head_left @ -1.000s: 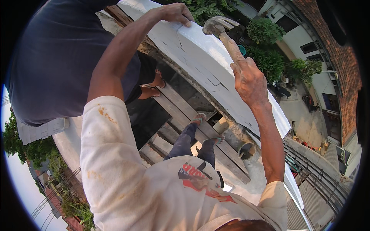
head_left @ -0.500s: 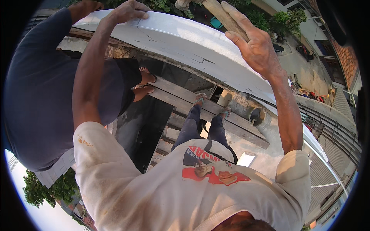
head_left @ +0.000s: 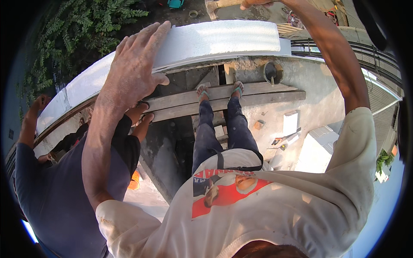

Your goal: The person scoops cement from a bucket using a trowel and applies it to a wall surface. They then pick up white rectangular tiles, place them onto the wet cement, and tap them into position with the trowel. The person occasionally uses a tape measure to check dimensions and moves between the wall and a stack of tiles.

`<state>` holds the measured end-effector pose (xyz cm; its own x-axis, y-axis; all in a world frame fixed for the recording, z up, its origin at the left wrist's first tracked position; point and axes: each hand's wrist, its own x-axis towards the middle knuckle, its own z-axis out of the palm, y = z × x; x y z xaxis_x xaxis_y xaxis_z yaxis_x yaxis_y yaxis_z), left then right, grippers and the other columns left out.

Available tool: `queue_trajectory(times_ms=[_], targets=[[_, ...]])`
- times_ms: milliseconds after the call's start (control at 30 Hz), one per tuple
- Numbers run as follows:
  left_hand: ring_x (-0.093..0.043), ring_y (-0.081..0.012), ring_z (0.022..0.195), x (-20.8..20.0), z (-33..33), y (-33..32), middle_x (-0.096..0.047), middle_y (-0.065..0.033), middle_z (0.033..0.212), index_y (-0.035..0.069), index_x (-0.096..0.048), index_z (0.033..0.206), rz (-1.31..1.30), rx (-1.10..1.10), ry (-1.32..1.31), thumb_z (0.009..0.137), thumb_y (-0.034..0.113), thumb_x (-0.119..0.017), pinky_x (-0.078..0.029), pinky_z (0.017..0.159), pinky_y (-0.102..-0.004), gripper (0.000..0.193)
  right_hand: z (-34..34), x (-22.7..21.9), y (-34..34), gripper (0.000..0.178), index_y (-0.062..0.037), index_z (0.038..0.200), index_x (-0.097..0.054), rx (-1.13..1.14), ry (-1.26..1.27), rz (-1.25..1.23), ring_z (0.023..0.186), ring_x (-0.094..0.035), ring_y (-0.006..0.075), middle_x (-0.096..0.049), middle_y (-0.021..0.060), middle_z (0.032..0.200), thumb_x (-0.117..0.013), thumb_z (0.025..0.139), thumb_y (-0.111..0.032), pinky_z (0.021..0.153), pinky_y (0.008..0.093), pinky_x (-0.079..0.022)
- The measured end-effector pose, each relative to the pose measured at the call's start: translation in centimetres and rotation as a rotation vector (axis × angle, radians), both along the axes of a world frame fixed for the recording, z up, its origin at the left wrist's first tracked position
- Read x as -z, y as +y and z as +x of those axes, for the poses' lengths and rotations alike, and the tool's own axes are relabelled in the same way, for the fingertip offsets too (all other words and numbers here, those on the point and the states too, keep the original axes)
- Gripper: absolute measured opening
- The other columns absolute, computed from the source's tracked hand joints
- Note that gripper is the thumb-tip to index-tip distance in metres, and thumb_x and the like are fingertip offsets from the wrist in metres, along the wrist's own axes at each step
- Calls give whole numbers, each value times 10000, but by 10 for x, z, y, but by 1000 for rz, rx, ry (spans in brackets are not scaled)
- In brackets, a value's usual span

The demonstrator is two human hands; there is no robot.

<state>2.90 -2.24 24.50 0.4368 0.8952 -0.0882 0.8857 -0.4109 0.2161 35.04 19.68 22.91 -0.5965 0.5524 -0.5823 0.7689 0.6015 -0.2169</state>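
Observation:
My left hand (head_left: pixel 133 71) lies with its fingers stretched out against the end of a white lightweight block (head_left: pixel 223 38), thumb apart. This block rests on a curved course of white blocks (head_left: pixel 88 79) along the wall top. Beyond it, at the upper edge of the picture, my right hand (head_left: pixel 258 3) is closed on the handle of a hammer (head_left: pixel 211 9); part of that hand is cut off by the frame. The hammer's head hangs just past the far side of the block.
I stand on wooden planks (head_left: pixel 228 96) over a dark opening. A co-worker in dark blue (head_left: pixel 64 189) is at my left, one hand on the block course. A round bucket (head_left: pixel 273 72), hand tools (head_left: pixel 284 139) and a white block stack (head_left: pixel 318 148) lie to the right. Cables (head_left: pixel 357 53) run beyond.
My view has swung to the right along the wall. My left hand now lies flat at the block's end, and my right hand with the hammer has moved up toward the picture's edge.

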Motion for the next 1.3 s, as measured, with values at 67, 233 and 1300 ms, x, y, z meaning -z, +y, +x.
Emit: queue_trajectory(times_ms=[67,233,1300], targets=[[-485,-334,1452,19,9,3,-510,-130,1572,207,-384,1638,106,65,61,689,87,-923,-363,1253,-538,1098,19,1,-7,547,-205,1390,-698,87,-26,-33,989,-729,335,-772,182,1142,-792,853,-247,857,455,-560],[-529,-358,1390,15,6,4,-536,-151,1532,194,-404,1630,80,56,27,731,-25,-857,-402,1224,-522,1030,19,31,-16,520,-194,1360,-716,172,37,-123,916,-735,310,-788,158,1059,-764,842,-204,790,456,-565],[-549,-347,1373,9,9,2,-565,-136,1500,196,-439,1614,56,32,-38,753,-45,-824,-410,1207,-583,973,16,9,-36,536,-186,1384,-708,228,-11,-204,1118,-703,319,-746,142,1279,-782,859,-266,936,446,-543]])
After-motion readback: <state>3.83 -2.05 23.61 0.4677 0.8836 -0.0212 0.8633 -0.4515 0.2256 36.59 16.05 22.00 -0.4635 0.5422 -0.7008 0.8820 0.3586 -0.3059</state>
